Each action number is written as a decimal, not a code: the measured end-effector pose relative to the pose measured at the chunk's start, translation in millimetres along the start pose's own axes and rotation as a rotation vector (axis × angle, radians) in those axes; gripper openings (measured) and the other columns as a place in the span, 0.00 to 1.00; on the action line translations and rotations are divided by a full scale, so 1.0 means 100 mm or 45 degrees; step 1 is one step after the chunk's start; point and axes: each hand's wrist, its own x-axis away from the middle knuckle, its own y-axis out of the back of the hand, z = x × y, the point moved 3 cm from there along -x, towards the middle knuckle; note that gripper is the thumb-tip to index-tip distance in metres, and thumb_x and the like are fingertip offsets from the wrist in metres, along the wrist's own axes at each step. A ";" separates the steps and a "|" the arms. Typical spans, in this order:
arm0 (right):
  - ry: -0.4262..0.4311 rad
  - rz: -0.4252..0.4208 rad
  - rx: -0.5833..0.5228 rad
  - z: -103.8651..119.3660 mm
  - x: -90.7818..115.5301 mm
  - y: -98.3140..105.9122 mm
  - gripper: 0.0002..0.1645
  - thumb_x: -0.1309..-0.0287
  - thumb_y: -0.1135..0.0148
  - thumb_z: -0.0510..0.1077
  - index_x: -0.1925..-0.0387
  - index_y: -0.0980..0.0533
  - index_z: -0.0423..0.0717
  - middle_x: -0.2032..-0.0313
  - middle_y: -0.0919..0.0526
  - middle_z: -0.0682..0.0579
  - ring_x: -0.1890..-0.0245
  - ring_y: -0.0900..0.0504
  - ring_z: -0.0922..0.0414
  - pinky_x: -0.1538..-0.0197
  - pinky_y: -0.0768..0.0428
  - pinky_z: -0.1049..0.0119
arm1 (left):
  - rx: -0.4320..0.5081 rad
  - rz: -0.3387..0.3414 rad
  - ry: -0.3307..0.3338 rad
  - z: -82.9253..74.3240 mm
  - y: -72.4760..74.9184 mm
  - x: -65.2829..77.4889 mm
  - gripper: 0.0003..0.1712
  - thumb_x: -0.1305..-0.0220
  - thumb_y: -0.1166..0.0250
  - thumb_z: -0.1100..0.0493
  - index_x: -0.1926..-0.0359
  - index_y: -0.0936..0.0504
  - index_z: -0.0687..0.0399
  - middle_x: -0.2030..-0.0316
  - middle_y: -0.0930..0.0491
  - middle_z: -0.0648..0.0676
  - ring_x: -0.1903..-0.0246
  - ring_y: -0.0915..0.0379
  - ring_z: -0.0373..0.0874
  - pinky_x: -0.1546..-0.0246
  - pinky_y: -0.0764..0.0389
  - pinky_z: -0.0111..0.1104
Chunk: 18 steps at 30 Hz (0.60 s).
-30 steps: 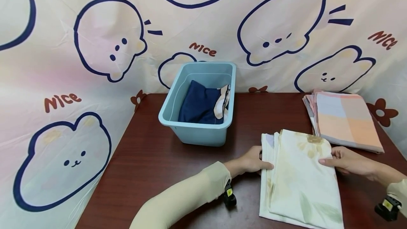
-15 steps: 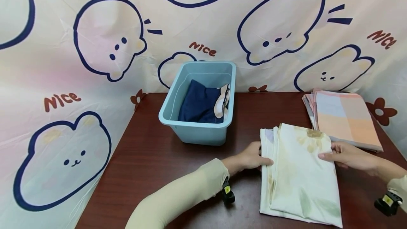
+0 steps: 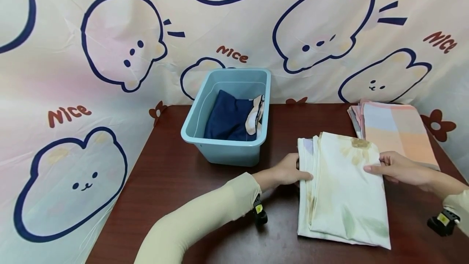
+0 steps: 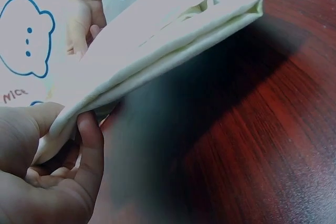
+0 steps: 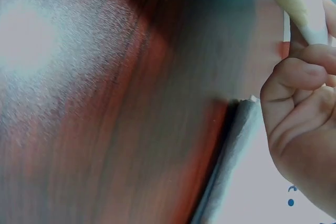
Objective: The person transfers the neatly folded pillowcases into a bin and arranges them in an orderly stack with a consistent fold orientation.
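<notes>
A folded white cloth with a tan flower and green leaf print is held up at the right of the head view. My left hand pinches its left edge, thumb on top and fingers underneath. On the opposite edge, my right hand pinches it the same way. The left wrist view shows the folded layers of the cloth raised over the table, with a shadow beneath. In the right wrist view the fingers of my right hand curl at the cloth's edge.
A light blue plastic bin stands at the back middle, with a navy cloth and a patterned cloth inside. Behind my right hand lies a folded checked cloth. The dark red wooden table meets a cartoon-printed curtain.
Both hands have moved away from me with the white cloth, its far edge now nearer the checked cloth. The head view has tilted slightly. The bin and its contents have stayed put.
</notes>
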 end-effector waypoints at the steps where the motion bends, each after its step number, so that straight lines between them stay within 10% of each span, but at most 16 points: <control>1: 0.012 -0.006 0.005 0.01 0.00 0.00 0.21 0.25 0.47 0.49 0.71 0.29 0.37 0.88 0.38 0.60 0.86 0.38 0.63 0.79 0.35 0.63 | 0.005 -0.002 0.001 -0.01 0.01 0.00 0.19 0.37 0.31 0.67 0.45 0.22 0.59 0.60 0.14 0.58 0.70 0.15 0.44 0.66 0.13 0.41; 18: 0.079 -0.070 0.034 0.19 -0.04 0.05 0.20 0.26 0.44 0.49 0.48 0.21 0.37 0.87 0.38 0.60 0.87 0.39 0.64 0.80 0.32 0.62 | 0.066 -0.022 0.020 -0.10 0.09 0.04 0.19 0.35 0.32 0.66 0.44 0.22 0.56 0.59 0.13 0.57 0.69 0.15 0.43 0.65 0.13 0.40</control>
